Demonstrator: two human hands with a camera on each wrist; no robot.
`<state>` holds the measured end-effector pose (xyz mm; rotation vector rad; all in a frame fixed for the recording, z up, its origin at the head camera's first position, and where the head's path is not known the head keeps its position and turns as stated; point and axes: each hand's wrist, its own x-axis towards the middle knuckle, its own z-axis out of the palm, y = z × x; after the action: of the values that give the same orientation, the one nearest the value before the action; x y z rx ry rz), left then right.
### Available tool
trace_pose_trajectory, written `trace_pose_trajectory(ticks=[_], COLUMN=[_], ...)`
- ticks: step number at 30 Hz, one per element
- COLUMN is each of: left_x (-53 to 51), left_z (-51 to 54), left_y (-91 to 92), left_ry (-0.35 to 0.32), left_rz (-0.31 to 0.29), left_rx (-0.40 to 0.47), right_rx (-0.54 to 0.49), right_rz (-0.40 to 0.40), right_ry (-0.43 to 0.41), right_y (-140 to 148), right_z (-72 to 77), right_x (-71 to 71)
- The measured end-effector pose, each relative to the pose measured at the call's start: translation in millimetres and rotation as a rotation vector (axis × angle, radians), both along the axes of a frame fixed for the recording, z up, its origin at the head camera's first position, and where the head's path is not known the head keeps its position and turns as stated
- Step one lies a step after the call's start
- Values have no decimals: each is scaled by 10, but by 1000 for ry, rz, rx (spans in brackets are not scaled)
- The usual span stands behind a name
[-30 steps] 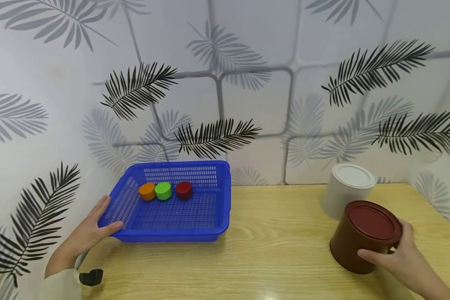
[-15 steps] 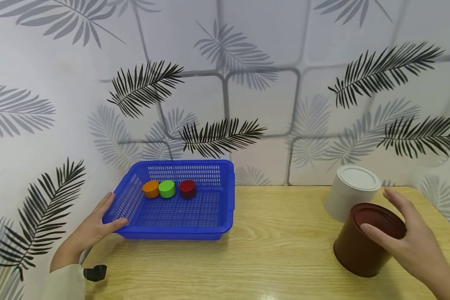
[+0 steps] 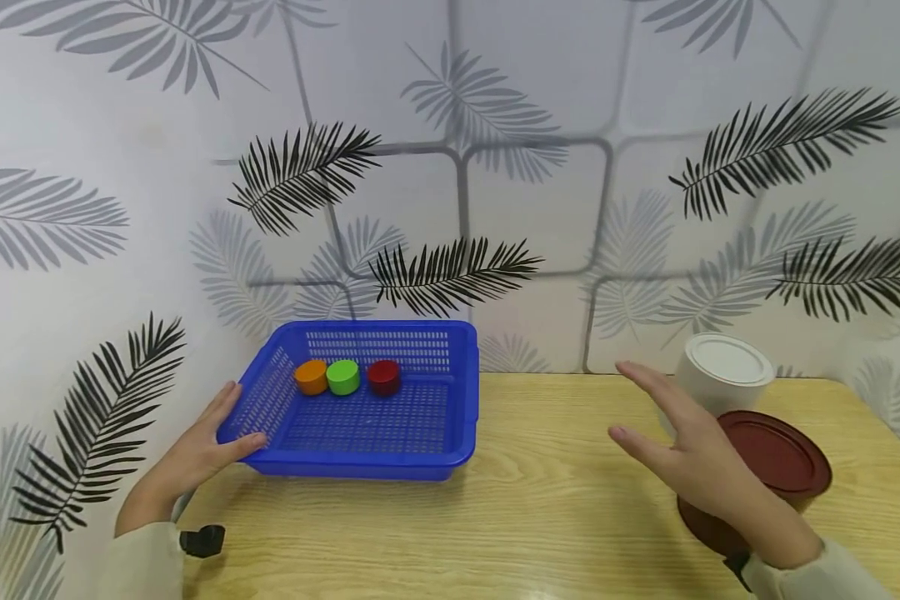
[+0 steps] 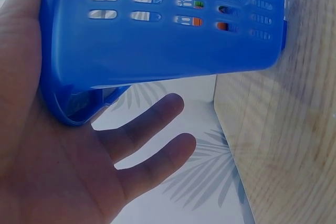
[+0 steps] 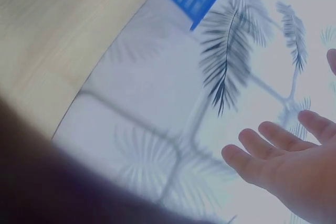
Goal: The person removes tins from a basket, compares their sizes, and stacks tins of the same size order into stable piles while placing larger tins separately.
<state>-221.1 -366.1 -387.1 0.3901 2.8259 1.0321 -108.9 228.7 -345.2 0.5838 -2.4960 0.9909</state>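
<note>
Blue basket: upright on the left part of the wooden table, near the leaf-patterned wall.
Round pieces inside: an orange piece, a green piece and a dark red piece, in a row toward the back; orange and green just beside each other, dark red slightly apart.
Left hand: holds the near left corner, the rim between thumb and fingers; in the left wrist view two fingers stretch free beneath it. Other fingertips are hidden there, so I cannot tell how firm the hold is.
Right hand: raised, fingers extended, thumb well apart, holding nothing.
Brown can: at the right, dark red lid on, partly covered by the right hand and forearm.
White can: just behind the brown can, white top facing up.
</note>
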Motion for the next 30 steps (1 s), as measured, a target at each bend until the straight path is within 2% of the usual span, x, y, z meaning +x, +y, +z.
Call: trace_pose_trajectory(ticks=[8, 16, 26, 30], left_x=[12, 8, -2, -3], left_z=[3, 7, -7, -9], left_y=[17, 10, 3, -6], left_ry=[-24, -24, -14, -7], left_rz=[15, 15, 11, 9], left_rx=[4, 8, 7, 12], right_rx=[30, 45, 79, 85], right_rz=[69, 151, 212, 205], right_ry=[-104, -110, -193, -246], right_y=[-417, -889, -1485, -1730], right_z=[6, 54, 263, 355], right_x=[-288, -621, -988, -1111])
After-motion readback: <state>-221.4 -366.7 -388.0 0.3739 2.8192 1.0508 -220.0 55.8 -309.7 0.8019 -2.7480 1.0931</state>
